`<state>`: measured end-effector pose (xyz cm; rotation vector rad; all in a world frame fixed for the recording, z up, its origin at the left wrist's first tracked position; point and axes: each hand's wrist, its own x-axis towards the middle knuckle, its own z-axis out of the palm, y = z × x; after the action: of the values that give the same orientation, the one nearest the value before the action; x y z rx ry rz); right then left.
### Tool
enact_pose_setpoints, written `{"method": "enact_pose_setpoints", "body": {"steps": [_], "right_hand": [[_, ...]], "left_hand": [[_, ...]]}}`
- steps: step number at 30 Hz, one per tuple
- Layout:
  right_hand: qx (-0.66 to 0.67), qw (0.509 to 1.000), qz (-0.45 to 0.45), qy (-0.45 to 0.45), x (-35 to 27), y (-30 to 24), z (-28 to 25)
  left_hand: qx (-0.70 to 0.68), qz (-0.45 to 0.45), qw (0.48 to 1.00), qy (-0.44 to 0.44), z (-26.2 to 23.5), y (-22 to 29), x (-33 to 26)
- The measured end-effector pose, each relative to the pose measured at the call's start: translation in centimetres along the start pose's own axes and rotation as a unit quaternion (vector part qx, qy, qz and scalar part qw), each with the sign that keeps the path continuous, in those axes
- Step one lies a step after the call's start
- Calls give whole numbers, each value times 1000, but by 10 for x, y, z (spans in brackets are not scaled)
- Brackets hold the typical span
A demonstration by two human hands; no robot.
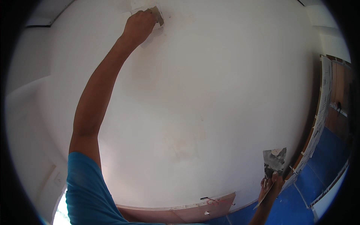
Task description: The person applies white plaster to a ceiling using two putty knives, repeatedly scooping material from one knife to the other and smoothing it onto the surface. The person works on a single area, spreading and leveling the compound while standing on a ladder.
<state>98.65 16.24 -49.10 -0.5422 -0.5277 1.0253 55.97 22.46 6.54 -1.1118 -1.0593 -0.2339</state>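
My left arm, in a blue sleeve, reaches up across a pale wall [225,86]. My left hand [139,28] is closed on a flat grey-brown scraper [159,17], which lies against a patch of whitish filler [149,37] high on the wall. Low on the right, my right hand [273,182] grips a putty knife [275,160] with its wide metal blade pointing up. The blade is smeared dark and carries a dab of pale filler near its top edge. Another thin flat piece [265,195] juts out beside the right wrist; its kind is unclear.
A wooden board [187,213] runs along the wall's foot, with a red cord [217,202] and small items on it. Blue flooring [288,210] spreads at the lower right. A long paper-covered edge [318,112] stands along the right side. Faint brownish stains mark the wall.
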Motion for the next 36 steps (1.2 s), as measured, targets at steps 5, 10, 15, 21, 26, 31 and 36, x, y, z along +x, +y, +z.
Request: {"method": "enact_pose_setpoints", "body": {"steps": [5, 10, 15, 21, 26, 31, 36], "right_hand": [[-1, 1000, -7, -9, 0, 0, -3], [-23, 1000, -10, 13, 0, 7, -8], [-13, 999, -34, 36, 2, 16, -13], [17, 997, -43, 58, 6, 21, -16], [14, 999, -25, 26, 2, 10, -10], [35, 998, 4, 58, -2, -1, -2], [33, 996, 12, -85, -8, -26, 14]], "left_hand": [[0, 58, 996, 65, 15, -1, 1], [22, 113, 985, 126, 46, -8, -2], [-37, 91, 994, 56, 61, -15, 3], [-91, 46, 995, 3, 55, -15, -8], [-124, 27, 992, 3, 28, -17, -18], [-67, 30, 997, -9, 5, -12, 6], [-195, -80, 977, -5, -46, 13, -7]]}}
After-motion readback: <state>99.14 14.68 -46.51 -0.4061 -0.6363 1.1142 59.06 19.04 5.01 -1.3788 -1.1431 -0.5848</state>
